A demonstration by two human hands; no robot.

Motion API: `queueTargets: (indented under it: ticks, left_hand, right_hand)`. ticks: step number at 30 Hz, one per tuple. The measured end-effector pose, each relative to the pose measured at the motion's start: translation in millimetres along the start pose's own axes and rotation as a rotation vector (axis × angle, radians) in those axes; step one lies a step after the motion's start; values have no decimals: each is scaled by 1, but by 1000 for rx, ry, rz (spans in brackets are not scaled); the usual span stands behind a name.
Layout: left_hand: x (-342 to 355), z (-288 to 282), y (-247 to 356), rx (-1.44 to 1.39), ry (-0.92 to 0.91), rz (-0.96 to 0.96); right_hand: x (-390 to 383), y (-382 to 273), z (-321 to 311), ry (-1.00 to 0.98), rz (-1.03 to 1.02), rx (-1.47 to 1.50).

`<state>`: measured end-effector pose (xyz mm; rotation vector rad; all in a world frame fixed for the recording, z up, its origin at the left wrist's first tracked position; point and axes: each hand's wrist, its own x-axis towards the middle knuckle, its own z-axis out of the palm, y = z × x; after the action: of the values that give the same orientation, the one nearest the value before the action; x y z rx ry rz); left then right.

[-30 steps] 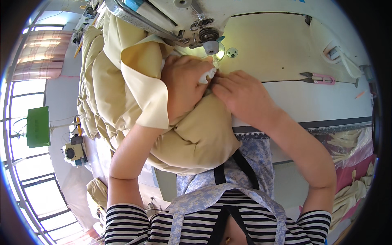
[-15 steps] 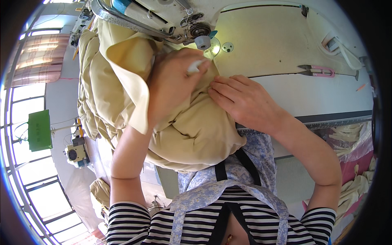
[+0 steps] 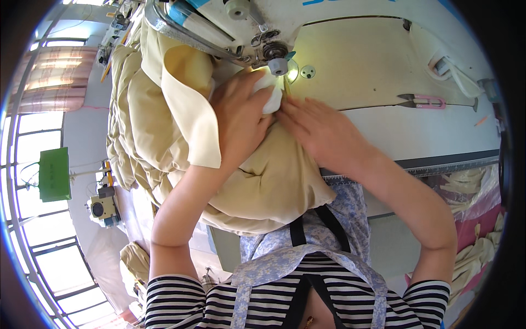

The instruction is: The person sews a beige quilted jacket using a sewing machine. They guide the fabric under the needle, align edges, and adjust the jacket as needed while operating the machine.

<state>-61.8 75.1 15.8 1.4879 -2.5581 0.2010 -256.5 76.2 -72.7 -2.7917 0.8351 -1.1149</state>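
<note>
Head view: both hands at the sewing machine (image 3: 230, 22) needle.
My left hand (image 3: 241, 118) pinches a white piece (image 3: 269, 96) atop the cream fabric (image 3: 164, 126); my right hand (image 3: 320, 129) lies flat, fingers spread, pressing fabric on the surface (image 3: 383, 71). Pink snips (image 3: 422, 100) lie apart.

Head camera looks steeply down, close over the sewing table (image 3: 383, 131), fisheye-bent.

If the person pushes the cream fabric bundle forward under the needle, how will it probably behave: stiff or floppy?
Probably floppy: the cream fabric bundle sags over the table edge and folds in soft layers. It likely bunches rather than slides as one piece, since it wrinkles under the left hand and right hand. The hanging pile may drag it back.
</note>
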Motion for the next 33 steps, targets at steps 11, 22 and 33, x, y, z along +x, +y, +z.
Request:
queueTargets:
  ticks: [11,22,33]
  left_hand:
    - [-36,-58,38,-297,-142,-211]
    - [-33,-25,20,87,-125,-27]
    - [-33,41,4,-191,215,-127]
  right_hand:
    - [-9,-14,-17,-16,177,292]
    - [12,-6,-5,166,133,275]
    - [-31,-23,-45,-309,-85,59]
